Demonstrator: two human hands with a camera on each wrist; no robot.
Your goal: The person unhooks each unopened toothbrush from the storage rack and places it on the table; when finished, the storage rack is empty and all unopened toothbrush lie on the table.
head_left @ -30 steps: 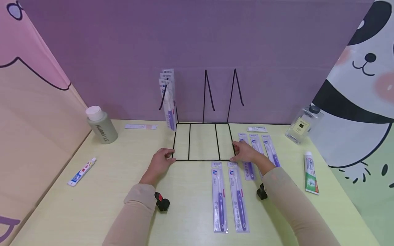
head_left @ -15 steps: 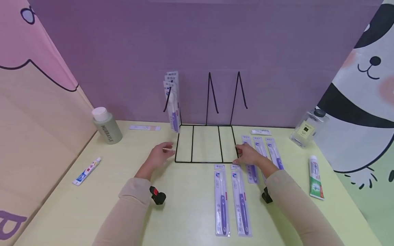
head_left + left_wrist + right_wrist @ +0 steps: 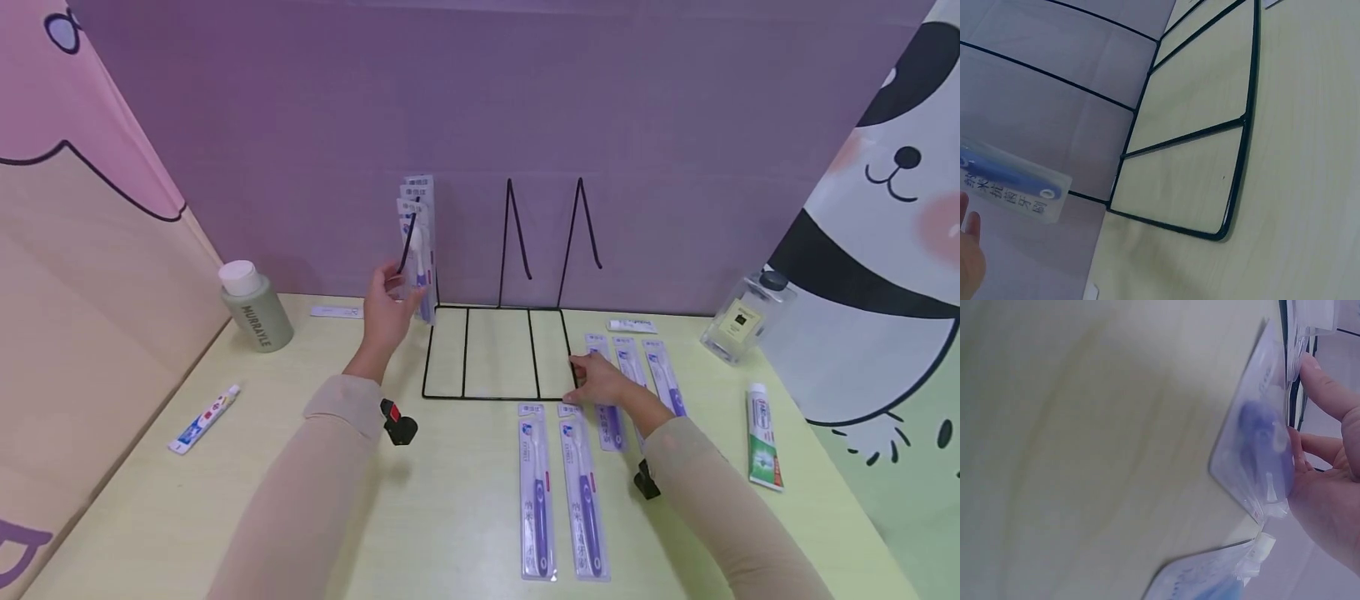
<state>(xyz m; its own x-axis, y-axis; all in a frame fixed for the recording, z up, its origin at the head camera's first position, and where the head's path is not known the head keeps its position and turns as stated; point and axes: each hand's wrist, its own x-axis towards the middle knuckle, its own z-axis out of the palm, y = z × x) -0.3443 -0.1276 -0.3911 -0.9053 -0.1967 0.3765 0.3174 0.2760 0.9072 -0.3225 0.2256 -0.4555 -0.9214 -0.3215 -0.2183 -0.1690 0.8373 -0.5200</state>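
A black wire display rack [image 3: 498, 400] stands against the purple backdrop, its base flat on the table and three hooks rising behind. Several packaged toothbrushes [image 3: 422, 250] hang on its left hook. My left hand [image 3: 386, 321] is raised beside them, thumb and fingers spread around their lower part; in the left wrist view its fingertips [image 3: 971, 225] lie near the end of one toothbrush pack [image 3: 1010, 178]. At the right front corner of the base, my right hand [image 3: 600, 382] holds the wire edge. The right wrist view shows its fingers at the wire, beside a flat-lying toothbrush pack [image 3: 1263, 447].
Two packaged toothbrushes [image 3: 537, 492] lie in front of the rack, and several more [image 3: 662, 375] lie to its right. Toothpaste tubes [image 3: 204, 419] lie at both sides. A grey-green bottle [image 3: 258, 312] stands back left, a glass bottle [image 3: 738, 321] back right.
My left hand has let go of the rack's left edge and risen to the hanging toothbrushes. The right hand has stayed at the rack's right edge.
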